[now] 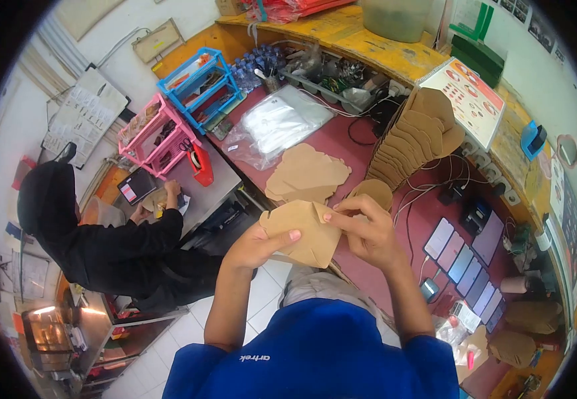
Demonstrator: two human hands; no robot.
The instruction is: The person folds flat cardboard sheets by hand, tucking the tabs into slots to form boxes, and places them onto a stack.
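Observation:
A brown cardboard piece (305, 229), partly folded, is held up in front of my body over the edge of the red table. My left hand (256, 245) grips its left side, the thumb lying across the face. At its upper right edge my right hand (368, 229) pinches the board between thumb and fingers. Just behind lie flat brown cardboard blanks (308, 171) on the red table (248, 165). To their right leans a tall nested stack of brown cardboard boxes (411, 136).
Left, a person in black (122, 246) works at a metal counter (219, 183). Clear plastic bags (282, 120), blue (199, 86) and pink (159, 136) racks, and a red tape dispenser (200, 165) stand beyond. Several phones (464, 266) and cables lie right.

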